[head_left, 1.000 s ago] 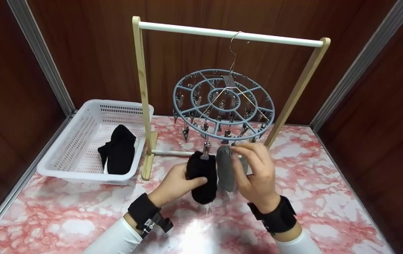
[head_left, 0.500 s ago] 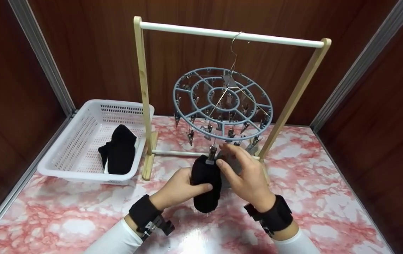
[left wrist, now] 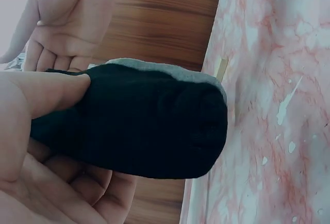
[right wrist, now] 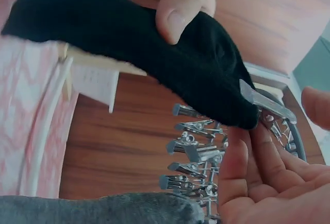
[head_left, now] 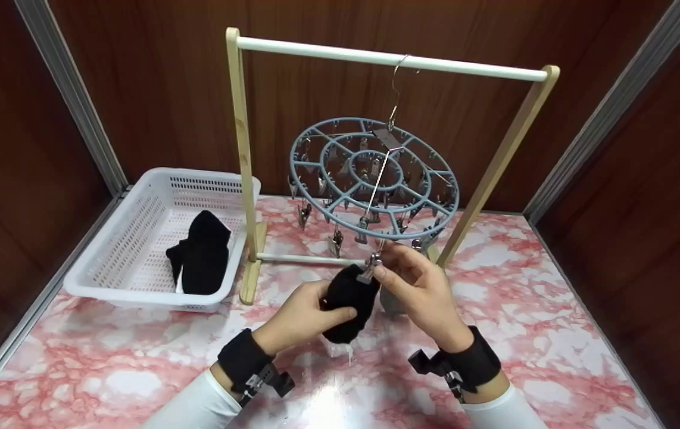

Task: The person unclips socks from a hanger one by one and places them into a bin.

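My left hand (head_left: 303, 316) pinches a black sock (head_left: 349, 304), thumb in front and fingers behind. A metal clip (right wrist: 265, 100) bites the sock's upper end and hangs from the near rim of a round blue clip hanger (head_left: 340, 215). My right hand (head_left: 420, 289) is at this clip, its fingers behind it. In the right wrist view the thumb (right wrist: 315, 106) stands apart from the clip's lever. Behind the right hand hangs a grey sock (head_left: 392, 302), partly hidden; it also shows low in the right wrist view.
A white-barred wooden rack (head_left: 483, 179) carries the hanger by its hook, with several more clips dangling below. At left stands a white basket (head_left: 108, 250) holding black fabric (head_left: 204, 256). Wood-grained walls (head_left: 643, 208) enclose the marbled red-and-white table (head_left: 554, 333).
My right hand has left the grey sock and come to the black sock's clip. The hanger has turned somewhat and the clip now leans right. The left hand keeps hold of the black sock.
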The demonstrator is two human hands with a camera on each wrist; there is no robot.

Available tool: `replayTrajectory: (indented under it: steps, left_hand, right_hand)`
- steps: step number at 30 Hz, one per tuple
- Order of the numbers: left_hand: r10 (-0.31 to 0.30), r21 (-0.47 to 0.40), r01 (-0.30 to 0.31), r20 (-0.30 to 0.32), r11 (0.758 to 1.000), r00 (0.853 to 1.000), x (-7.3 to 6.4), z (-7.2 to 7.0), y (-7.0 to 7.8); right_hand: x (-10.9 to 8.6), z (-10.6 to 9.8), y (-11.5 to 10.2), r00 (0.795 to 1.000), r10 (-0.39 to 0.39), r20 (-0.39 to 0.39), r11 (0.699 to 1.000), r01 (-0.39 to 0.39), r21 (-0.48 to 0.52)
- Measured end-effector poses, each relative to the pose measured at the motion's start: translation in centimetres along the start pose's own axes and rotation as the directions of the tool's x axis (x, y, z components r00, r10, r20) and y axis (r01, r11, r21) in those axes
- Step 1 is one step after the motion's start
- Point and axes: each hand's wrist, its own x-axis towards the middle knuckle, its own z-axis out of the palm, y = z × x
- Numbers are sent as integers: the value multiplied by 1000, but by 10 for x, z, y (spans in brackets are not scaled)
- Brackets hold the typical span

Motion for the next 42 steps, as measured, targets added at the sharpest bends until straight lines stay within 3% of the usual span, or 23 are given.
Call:
replayTrajectory:
  steps: [7,18,27,36,42]
  left_hand:
    - [13,-50,-11,37,999,999,-1,1,3]
    - [10,-52,-7,64,999,998,-2,2,3]
    - [6,-75,0,82,997,997,-3,3,3]
    - [3,-90,4,72,996,997,-5,2,3]
    - [31,-77,-25,84,997,996,-3,1,-1]
  right_hand:
    - [1,-1,1,996,85,-25,992,-82,98]
    - [1,-3,2,991,91,-94,996,-91,1]
    - [2,-6,2,990,104,-95,993,-108,-42]
    - [3,-7,3,985,-10,-171,994,-8,-107]
    - [3,-6,3,981,-8,-194,992,-17,-127]
